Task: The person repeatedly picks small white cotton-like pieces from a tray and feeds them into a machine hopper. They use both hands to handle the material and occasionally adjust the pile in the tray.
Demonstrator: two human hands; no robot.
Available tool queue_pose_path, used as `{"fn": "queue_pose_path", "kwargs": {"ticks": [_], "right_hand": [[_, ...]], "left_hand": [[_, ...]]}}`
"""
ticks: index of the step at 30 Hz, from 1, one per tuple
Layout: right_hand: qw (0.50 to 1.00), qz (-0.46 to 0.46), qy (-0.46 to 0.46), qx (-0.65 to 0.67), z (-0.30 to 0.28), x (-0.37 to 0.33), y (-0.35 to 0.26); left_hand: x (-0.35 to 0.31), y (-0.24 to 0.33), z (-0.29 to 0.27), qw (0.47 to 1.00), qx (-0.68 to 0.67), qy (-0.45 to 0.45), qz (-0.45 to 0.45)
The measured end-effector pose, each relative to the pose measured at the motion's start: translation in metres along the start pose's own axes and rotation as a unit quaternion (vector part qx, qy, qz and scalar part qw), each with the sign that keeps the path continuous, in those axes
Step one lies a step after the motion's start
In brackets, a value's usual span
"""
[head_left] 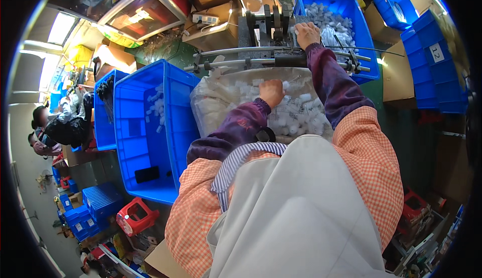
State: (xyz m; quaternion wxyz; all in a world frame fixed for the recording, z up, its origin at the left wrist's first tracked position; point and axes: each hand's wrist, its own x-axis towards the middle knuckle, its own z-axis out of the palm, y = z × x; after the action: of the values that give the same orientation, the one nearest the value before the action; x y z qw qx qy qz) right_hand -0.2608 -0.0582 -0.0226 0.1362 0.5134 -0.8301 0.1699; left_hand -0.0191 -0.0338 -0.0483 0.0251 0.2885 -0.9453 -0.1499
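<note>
My left hand is closed over a wide sack-lined bin of small white ribbed plastic pieces. What its curled fingers hold, if anything, is hidden; one white piece shows right beside them. Farther off, my right hand has its fingers bent down at the right side of a dark metal bench machine. Whatever is under those fingertips cannot be made out. Just right of this hand, a blue crate holds a heap of similar white pieces.
Metal rods run across the machine's near side. To the left stands a deep blue crate with some white pieces and a black flat object. Cardboard boxes sit behind; stacked blue crates rise at right. A red stool is lower left.
</note>
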Motion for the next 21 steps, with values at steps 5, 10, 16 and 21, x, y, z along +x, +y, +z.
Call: {"fn": "queue_pose_path", "kwargs": {"ticks": [5, 10, 16, 21], "right_hand": [[1.000, 0.003, -0.016, 0.016, 0.006, 0.001, 0.003], [0.996, 0.046, -0.061, 0.044, 0.004, 0.004, 0.002], [0.988, 0.126, -0.078, -0.045, -0.015, -0.003, 0.002], [0.993, 0.103, -0.053, -0.031, -0.021, -0.018, -0.004]], "left_hand": [[-0.001, -0.006, 0.006, 0.999, -0.016, 0.014, 0.048], [-0.003, -0.005, -0.002, 0.998, -0.040, 0.007, 0.049], [-0.004, -0.009, -0.009, 0.995, -0.050, 0.013, 0.080], [-0.005, -0.013, -0.020, 0.992, -0.042, 0.019, 0.121]]}}
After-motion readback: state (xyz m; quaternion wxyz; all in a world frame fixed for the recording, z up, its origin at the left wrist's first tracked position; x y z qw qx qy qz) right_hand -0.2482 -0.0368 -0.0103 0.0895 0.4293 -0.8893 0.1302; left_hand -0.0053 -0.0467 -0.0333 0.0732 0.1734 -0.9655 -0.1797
